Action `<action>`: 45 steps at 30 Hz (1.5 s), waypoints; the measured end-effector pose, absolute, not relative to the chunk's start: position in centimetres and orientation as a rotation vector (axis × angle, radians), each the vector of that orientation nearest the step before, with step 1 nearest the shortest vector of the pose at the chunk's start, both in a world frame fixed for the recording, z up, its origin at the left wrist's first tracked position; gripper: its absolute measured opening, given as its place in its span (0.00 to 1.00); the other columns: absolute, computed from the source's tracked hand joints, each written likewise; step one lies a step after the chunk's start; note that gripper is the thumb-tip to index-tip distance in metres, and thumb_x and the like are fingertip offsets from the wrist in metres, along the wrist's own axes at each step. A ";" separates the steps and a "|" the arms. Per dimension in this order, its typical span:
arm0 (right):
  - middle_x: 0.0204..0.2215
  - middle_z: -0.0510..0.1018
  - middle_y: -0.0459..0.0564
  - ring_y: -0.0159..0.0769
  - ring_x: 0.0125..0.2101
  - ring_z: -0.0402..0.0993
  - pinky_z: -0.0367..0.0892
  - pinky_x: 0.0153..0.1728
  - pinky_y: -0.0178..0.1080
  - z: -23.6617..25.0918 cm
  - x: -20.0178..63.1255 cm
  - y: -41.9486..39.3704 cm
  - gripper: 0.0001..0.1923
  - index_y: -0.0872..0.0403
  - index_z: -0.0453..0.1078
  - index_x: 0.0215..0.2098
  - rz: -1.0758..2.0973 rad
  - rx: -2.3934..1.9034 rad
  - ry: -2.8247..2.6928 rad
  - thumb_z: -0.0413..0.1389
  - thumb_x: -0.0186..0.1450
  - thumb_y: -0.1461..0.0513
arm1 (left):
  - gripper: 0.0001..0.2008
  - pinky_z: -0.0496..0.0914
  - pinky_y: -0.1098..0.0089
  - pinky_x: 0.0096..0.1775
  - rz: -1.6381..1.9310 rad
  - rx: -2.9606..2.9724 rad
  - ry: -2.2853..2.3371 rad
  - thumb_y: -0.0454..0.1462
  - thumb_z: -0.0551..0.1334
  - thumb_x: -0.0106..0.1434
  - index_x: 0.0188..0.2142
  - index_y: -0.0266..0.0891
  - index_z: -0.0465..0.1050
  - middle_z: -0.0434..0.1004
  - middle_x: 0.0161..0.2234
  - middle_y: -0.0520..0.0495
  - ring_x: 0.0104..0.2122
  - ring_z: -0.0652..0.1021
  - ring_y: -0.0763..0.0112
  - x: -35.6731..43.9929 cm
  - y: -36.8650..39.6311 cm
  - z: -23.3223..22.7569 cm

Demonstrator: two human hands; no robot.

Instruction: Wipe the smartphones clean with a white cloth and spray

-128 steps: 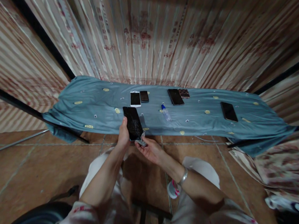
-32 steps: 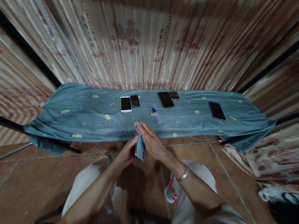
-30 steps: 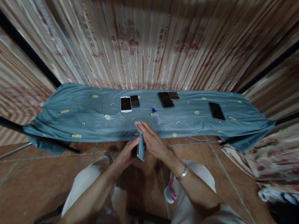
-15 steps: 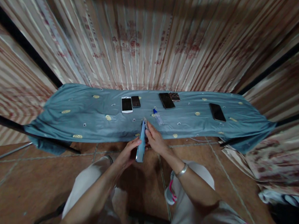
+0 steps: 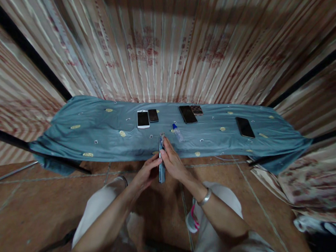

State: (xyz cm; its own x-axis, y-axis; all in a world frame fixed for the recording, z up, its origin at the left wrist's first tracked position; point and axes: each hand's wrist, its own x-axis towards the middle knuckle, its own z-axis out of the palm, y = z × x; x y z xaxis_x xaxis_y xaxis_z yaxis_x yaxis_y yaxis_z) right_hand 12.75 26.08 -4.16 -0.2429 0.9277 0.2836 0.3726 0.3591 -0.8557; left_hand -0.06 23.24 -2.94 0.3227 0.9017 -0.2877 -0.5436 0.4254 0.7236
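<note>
Here, in front and left of the bottle (image 5: 178, 133), a blue phone (image 5: 161, 173) is held on edge: the left hand's grip (image 5: 146, 172) is closed around it, the right hand's grip (image 5: 173, 161) pinches a cloth (image 5: 162, 135) at its far end.

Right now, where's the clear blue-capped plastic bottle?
In the head view, just right of centre, the bottle lies on teal patterned cloth beyond the right hand.
</note>
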 end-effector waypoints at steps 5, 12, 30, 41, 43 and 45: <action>0.69 0.51 0.51 0.38 0.69 0.44 0.43 0.68 0.48 -4.1 12.6 25.1 0.34 0.53 0.47 0.70 0.871 -1.108 -1.885 0.37 0.72 0.46 | 0.18 0.69 0.67 0.43 1.070 0.511 0.757 0.41 0.72 0.49 0.40 0.37 0.80 0.83 0.36 0.46 0.39 0.80 0.63 -0.4 24.0 -3.7; 0.69 0.52 0.49 0.36 0.69 0.43 0.44 0.68 0.46 -3.3 12.5 23.7 0.30 0.51 0.48 0.70 0.902 -1.023 -1.967 0.37 0.73 0.49 | 0.16 0.69 0.68 0.44 1.113 0.432 0.807 0.41 0.72 0.48 0.37 0.37 0.80 0.83 0.34 0.48 0.38 0.79 0.65 -1.1 24.6 -4.0; 0.68 0.55 0.50 0.37 0.68 0.48 0.44 0.68 0.45 -4.6 12.8 26.4 0.44 0.51 0.52 0.68 1.040 -1.170 -1.672 0.35 0.65 0.35 | 0.25 0.69 0.61 0.47 1.021 0.639 0.747 0.39 0.72 0.47 0.46 0.38 0.78 0.83 0.34 0.45 0.41 0.80 0.56 -0.9 23.9 -2.9; 0.69 0.52 0.48 0.37 0.68 0.44 0.42 0.68 0.47 -3.8 13.2 26.4 0.39 0.49 0.50 0.69 0.957 -1.127 -1.745 0.36 0.68 0.38 | 0.15 0.68 0.67 0.40 1.008 0.585 0.754 0.42 0.73 0.47 0.32 0.37 0.79 0.82 0.30 0.48 0.32 0.78 0.66 -0.3 23.6 -2.9; 0.69 0.52 0.49 0.37 0.69 0.44 0.42 0.68 0.47 -3.7 13.1 26.1 0.38 0.50 0.49 0.69 0.941 -1.108 -1.807 0.36 0.69 0.40 | 0.15 0.68 0.68 0.40 1.021 0.560 0.758 0.44 0.73 0.47 0.32 0.37 0.80 0.82 0.30 0.48 0.33 0.79 0.66 -0.4 23.8 -3.1; 0.69 0.52 0.49 0.37 0.68 0.44 0.43 0.68 0.48 -3.8 12.9 25.5 0.35 0.51 0.49 0.69 0.926 -1.075 -1.863 0.36 0.71 0.42 | 0.16 0.68 0.68 0.41 1.057 0.540 0.760 0.43 0.73 0.47 0.34 0.37 0.80 0.82 0.31 0.48 0.34 0.79 0.65 -0.6 24.1 -3.3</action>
